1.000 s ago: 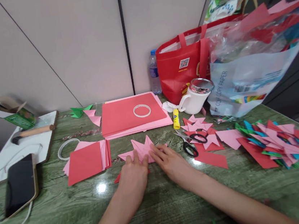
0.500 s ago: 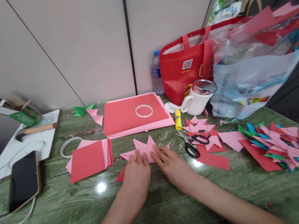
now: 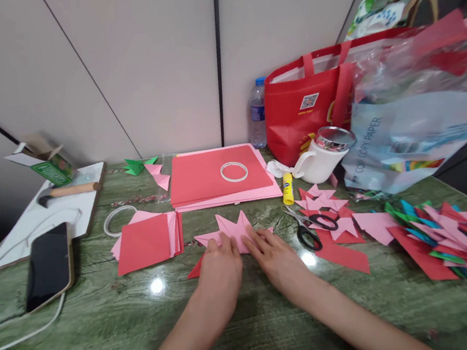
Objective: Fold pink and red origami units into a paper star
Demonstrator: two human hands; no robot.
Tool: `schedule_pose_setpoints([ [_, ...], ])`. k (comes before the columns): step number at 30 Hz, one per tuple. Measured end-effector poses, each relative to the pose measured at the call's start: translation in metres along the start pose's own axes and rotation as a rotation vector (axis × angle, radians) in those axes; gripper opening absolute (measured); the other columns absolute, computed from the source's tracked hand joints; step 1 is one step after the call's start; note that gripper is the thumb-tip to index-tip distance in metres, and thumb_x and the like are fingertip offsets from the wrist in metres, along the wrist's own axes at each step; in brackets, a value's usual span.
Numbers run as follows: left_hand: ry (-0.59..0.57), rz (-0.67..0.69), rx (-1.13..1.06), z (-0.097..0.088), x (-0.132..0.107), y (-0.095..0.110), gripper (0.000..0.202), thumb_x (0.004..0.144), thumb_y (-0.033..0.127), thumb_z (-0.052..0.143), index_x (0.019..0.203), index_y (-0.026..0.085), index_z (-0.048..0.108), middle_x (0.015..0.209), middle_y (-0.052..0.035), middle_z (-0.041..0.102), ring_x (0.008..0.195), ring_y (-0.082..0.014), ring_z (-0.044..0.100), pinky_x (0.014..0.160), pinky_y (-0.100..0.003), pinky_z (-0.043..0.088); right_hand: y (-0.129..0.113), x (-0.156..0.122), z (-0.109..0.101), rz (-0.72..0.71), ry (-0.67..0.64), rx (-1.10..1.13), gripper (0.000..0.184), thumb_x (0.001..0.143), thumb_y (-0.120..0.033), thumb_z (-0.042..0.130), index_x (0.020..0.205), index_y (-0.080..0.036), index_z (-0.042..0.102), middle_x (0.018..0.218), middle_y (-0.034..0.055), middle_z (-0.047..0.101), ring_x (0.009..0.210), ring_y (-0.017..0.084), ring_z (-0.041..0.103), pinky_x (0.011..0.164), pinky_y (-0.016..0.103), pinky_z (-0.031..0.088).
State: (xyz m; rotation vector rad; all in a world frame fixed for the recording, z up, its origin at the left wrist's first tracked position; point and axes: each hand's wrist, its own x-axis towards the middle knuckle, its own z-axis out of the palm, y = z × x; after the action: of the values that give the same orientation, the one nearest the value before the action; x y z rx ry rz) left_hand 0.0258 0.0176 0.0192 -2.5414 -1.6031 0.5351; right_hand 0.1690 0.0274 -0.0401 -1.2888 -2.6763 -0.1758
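Note:
A pink folded paper star [image 3: 235,228] lies on the table between my hands, its lower part hidden by my fingers. My left hand [image 3: 221,264] is closed at its left side, fingers bent down onto the paper. My right hand [image 3: 275,258] rests on the right side of the star, with its fingers stretched out flat over the folds. A red piece of folded paper [image 3: 196,268] sticks out beside my left hand. To the right lie black-handled scissors [image 3: 309,238], partly over pink and red paper stars [image 3: 322,201].
Red and pink paper squares [image 3: 146,245] and a tape roll [image 3: 117,220] lie left; a phone [image 3: 49,266] is farther left. Behind are large paper sheets [image 3: 203,176], a glue stick [image 3: 287,189] and a mug [image 3: 320,158]. Colourful folded pieces [image 3: 458,238] are piled right.
The camera view has turned slightly left, so everything sits farther right in the picture. My left fingers look a little more bent; both hands stay on the pink paper star.

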Motion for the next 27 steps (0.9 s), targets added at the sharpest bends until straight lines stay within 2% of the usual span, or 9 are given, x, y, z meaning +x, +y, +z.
schedule_pose_setpoints([
  [11,-0.035,0.019,-0.064,-0.001,0.000,-0.007,0.041,0.078,0.003,0.049,0.118,0.006,0.055,0.112,-0.0203,0.059,0.099,-0.0296,0.056,0.075,-0.038,0.049,-0.003,0.001,-0.001,0.018,0.000,-0.012,0.040,0.082,-0.006,0.049,0.122,-0.008,0.053,0.132,0.0176,0.050,0.107,0.026,0.051,0.089,0.038,0.045],
  [16,-0.054,-0.023,-0.205,-0.007,0.002,-0.019,0.031,0.083,0.016,0.052,0.113,0.010,0.056,0.110,-0.0166,0.060,0.095,-0.0322,0.059,0.071,-0.041,0.051,-0.004,0.001,-0.005,0.024,-0.030,0.005,0.043,0.083,-0.003,0.045,0.125,-0.008,0.051,0.133,0.0186,0.048,0.109,0.026,0.050,0.090,0.040,0.043],
  [21,-0.070,-0.019,-0.328,-0.008,0.005,-0.031,0.035,0.077,0.023,0.062,0.110,0.011,0.057,0.109,-0.0135,0.064,0.095,-0.0312,0.061,0.078,-0.041,0.049,0.008,0.004,-0.013,-0.019,-0.100,0.089,0.045,0.081,-0.003,0.046,0.125,-0.009,0.050,0.134,0.0174,0.047,0.108,0.025,0.048,0.090,0.036,0.043],
  [24,-0.059,-0.003,-0.329,-0.007,0.004,-0.034,0.031,0.078,0.017,0.058,0.109,0.012,0.057,0.107,-0.0125,0.065,0.095,-0.0299,0.061,0.080,-0.040,0.048,0.019,0.009,-0.017,-0.082,-0.147,0.181,0.039,0.081,-0.003,0.047,0.118,-0.010,0.056,0.129,0.0162,0.051,0.107,0.021,0.048,0.093,0.033,0.039],
  [27,-0.037,-0.001,-0.321,-0.006,0.002,-0.034,0.031,0.079,0.008,0.053,0.109,0.014,0.057,0.106,-0.0128,0.066,0.097,-0.0277,0.061,0.082,-0.039,0.046,0.026,0.013,-0.022,-0.087,-0.171,0.224,0.037,0.084,-0.006,0.047,0.119,-0.015,0.056,0.126,0.0132,0.054,0.106,0.021,0.047,0.091,0.033,0.039],
])
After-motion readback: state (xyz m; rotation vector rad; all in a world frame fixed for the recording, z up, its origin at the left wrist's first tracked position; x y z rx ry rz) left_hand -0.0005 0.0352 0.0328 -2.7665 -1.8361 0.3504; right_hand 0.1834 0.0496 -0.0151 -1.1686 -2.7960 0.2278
